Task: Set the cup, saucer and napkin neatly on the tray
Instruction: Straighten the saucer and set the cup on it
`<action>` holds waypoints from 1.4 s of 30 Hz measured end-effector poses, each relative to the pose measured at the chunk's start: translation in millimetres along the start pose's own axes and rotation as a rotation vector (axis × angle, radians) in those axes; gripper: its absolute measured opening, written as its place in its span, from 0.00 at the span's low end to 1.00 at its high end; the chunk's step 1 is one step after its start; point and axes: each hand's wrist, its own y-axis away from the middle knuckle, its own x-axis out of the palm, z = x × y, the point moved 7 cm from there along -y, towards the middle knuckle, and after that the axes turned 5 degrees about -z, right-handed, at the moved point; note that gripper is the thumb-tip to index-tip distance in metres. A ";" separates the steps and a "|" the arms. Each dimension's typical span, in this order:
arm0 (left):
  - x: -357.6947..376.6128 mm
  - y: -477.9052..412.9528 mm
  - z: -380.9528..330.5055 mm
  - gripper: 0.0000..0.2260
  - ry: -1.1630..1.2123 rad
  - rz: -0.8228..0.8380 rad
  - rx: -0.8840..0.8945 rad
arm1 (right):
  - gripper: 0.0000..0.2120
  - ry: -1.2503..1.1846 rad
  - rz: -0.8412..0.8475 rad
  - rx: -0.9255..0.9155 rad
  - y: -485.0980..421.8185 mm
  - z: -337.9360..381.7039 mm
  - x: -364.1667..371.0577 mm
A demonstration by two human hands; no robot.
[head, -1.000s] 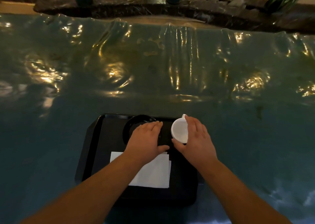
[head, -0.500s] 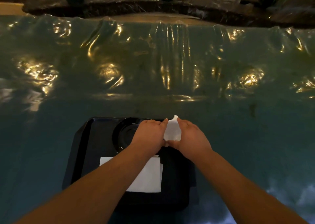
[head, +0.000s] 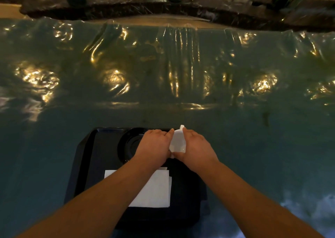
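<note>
2 hands' fingers clasp the white cup [head: 178, 142] at the tray [head: 85, 158] far edge, open table [head: 253, 138] beyond.

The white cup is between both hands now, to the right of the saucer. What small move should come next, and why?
Probably carry the white cup a little to the left and set it on the black saucer. Both the left hand and the right hand hold it, the saucer's visible part is bare, and the napkin already lies flat on the tray.
</note>
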 end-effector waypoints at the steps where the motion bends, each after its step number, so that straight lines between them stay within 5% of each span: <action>1: 0.1 1.1 1.5 0.41 -0.002 0.003 -0.004 | 0.53 -0.004 0.004 0.001 0.2 1.7 2.0; 24: -8.4 16.2 20.6 0.41 0.083 0.007 -0.032 | 0.50 -0.055 0.017 -0.019 7.4 13.4 5.2; 28: -9.8 21.4 33.2 0.37 0.381 0.010 -0.165 | 0.32 -0.191 -0.149 0.169 20.8 -13.9 -5.6; 32: -6.7 17.0 41.9 0.20 0.442 -0.017 -0.288 | 0.13 -0.232 -0.064 0.320 24.2 -28.0 4.7; 42: 5.1 12.4 43.5 0.08 0.376 0.096 -0.446 | 0.09 -0.462 0.088 0.512 9.7 -32.9 18.0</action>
